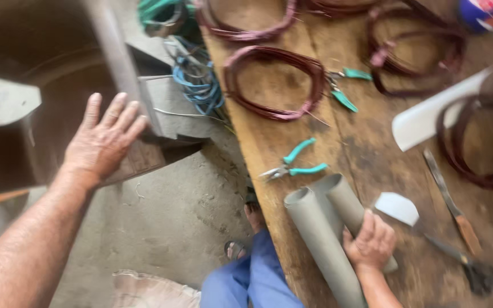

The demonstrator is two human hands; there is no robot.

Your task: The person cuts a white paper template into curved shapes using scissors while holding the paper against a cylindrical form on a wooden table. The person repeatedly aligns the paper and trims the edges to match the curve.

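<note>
Our right hand [371, 242] with fingers [379, 228] wrapped over one of two grey tubes [320, 228] on the desk [366, 148], two green pliers [292, 165] beyond them, our left hand [101, 142] spread wide, holding nothing.

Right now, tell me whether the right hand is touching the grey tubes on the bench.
Touching. The head view shows the right hand laid on the grey tubes, fingers wrapped over one, no gap.

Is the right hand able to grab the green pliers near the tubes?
Probably yes. The right hand rests on the grey tubes, and the green pliers lie just beyond on the wooden bench, with nothing between. It would have to let go first.
</note>
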